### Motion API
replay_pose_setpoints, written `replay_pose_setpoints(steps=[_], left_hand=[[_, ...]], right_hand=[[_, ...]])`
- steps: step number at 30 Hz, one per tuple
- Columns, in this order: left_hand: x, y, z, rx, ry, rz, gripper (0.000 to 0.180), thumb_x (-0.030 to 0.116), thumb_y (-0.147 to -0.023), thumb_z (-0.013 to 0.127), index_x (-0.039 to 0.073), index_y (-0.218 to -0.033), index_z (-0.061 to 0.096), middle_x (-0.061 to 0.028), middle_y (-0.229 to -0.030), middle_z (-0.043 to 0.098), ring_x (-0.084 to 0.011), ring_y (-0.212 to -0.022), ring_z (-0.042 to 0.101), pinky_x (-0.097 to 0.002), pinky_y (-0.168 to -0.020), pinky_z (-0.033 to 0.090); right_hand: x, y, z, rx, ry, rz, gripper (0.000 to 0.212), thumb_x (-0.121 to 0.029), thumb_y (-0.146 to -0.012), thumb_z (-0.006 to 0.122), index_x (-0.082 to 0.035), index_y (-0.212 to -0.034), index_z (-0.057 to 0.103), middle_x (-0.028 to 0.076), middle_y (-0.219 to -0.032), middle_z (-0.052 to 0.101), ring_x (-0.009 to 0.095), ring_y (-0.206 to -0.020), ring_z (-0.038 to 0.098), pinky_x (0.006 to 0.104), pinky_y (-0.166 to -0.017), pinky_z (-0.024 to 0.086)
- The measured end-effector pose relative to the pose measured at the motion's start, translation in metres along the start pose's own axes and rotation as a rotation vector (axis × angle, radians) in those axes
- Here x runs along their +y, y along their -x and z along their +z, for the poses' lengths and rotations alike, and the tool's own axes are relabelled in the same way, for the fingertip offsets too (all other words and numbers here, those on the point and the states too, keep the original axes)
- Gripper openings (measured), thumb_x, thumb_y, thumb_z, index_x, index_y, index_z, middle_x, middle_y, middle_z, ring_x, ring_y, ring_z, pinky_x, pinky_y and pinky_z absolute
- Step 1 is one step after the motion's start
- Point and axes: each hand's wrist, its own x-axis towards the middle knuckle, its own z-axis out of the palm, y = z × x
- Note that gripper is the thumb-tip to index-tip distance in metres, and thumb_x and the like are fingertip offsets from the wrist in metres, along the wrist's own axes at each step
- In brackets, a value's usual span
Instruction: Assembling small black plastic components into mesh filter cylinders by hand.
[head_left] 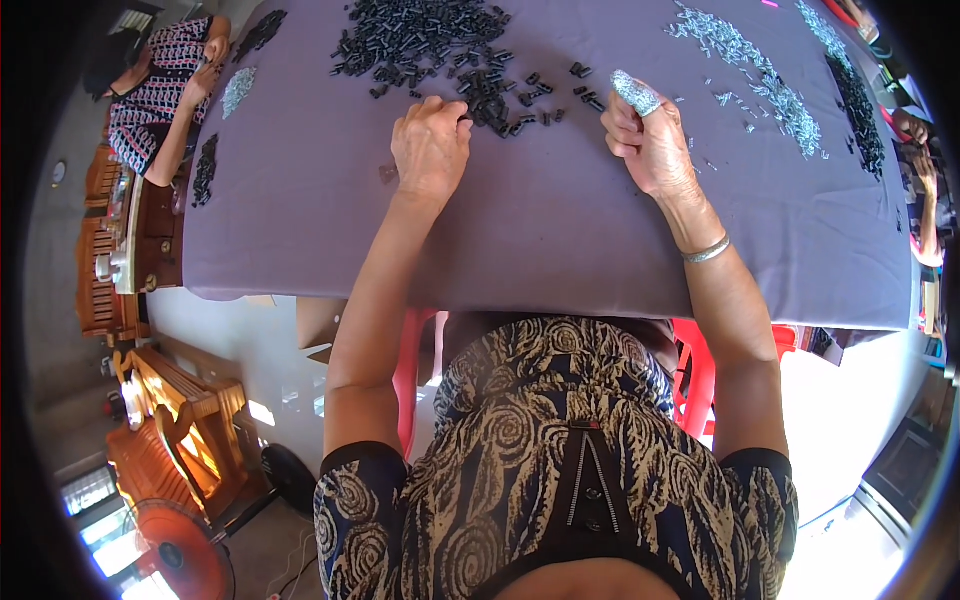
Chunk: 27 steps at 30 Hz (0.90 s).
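Observation:
My left hand is closed just in front of a heap of small black cylindrical parts. Its fingertips curl under, beside a smaller cluster of the same black parts; whatever they may hold is hidden. To the right, my right hand is raised over the cloth with its fingers curled in. A shiny silvery wrap covers its thumb. I cannot make out anything between those fingers. A few loose black parts lie between the two hands.
A purple cloth covers the table. Small silvery pins or screws are strewn at the right, with more black parts beyond. One person works at the left edge, others at the right. An orange fan stands lower left.

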Motion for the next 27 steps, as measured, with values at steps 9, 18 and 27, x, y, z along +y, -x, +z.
replay_pose_setpoints(steps=[9, 18, 27], left_hand=[[0.013, 0.014, -0.009, 0.082, 0.134, -0.025, 0.019, 0.001, -0.076, 0.06, 0.002, -0.095, 0.062, -0.0114, -0.085, 0.054, -0.0307, -0.08, 0.057, -0.0394, -0.068, 0.047], [0.079, 0.012, -0.013, -0.167, 1.28, -0.192, 0.018, 0.002, -0.088, 0.057, 0.004, -0.104, 0.064, 0.0012, -0.089, 0.056, -0.0062, -0.074, 0.053, -0.0176, -0.062, 0.04], [0.106, 0.023, 0.014, -0.224, 1.456, -0.339, 0.017, 0.002, -0.085, 0.061, 0.002, -0.101, 0.062, -0.0012, -0.087, 0.058, -0.0072, -0.073, 0.056, -0.0193, -0.061, 0.044]], right_hand=[[-0.041, -0.011, -0.023, 0.179, 0.09, -0.264, 0.005, -0.012, -0.09, 0.051, -0.012, -0.084, 0.052, -0.007, -0.06, 0.036, 0.002, -0.05, 0.026, 0.0184, -0.042, 0.02], [-0.064, -0.004, -0.056, -0.119, 1.316, 0.091, 0.015, -0.016, -0.074, 0.068, -0.002, -0.079, 0.064, 0.003, -0.068, 0.061, 0.011, -0.064, 0.054, 0.026, -0.059, 0.044], [-0.048, -0.004, -0.042, -0.156, 1.516, 0.105, 0.017, -0.015, -0.071, 0.07, -0.001, -0.08, 0.065, 0.008, -0.068, 0.063, 0.018, -0.062, 0.06, 0.0307, -0.058, 0.046]])
